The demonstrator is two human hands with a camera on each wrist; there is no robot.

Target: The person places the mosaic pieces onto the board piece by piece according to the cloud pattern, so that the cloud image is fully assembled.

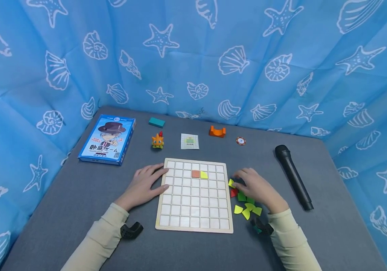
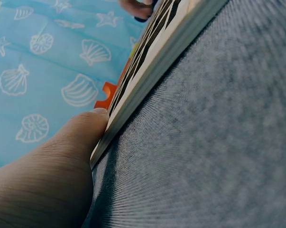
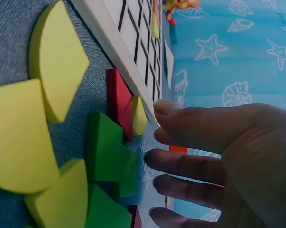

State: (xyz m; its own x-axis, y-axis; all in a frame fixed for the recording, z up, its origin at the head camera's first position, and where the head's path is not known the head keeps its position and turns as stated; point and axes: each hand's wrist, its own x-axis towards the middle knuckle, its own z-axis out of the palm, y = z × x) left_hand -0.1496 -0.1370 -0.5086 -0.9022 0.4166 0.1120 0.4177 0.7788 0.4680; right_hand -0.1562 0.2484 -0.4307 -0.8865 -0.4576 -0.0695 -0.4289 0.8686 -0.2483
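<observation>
A: Item one, left side?
B: Blue game box [image 1: 107, 139], long axis running away from the viewer. Left hand [image 1: 145, 185] lies flat, fingers straight, touching the left edge of the grid board [image 1: 194, 222].

A: The board itself?
B: Pale wooden frame, white square cells, near square, lying flat mid-table [image 1: 78, 195], edges in line with the table's. Contents: one orange tile [image 1: 195, 174] and one yellow tile [image 1: 204, 175], side by side in the second row.

A: Right of it?
B: Loose pieces [image 1: 246, 207] on the table, just beside the board's right edge: yellow quarter-rounds, green, red. Right hand [image 1: 256, 187] rests over them, fingers [image 3: 190, 164] loosely spread, tips at a yellow piece [image 1: 231, 183]; no grip visible.

A: Farther right?
B: Black microphone [image 1: 293, 177], long axis diagonal, head toward the far side.
</observation>
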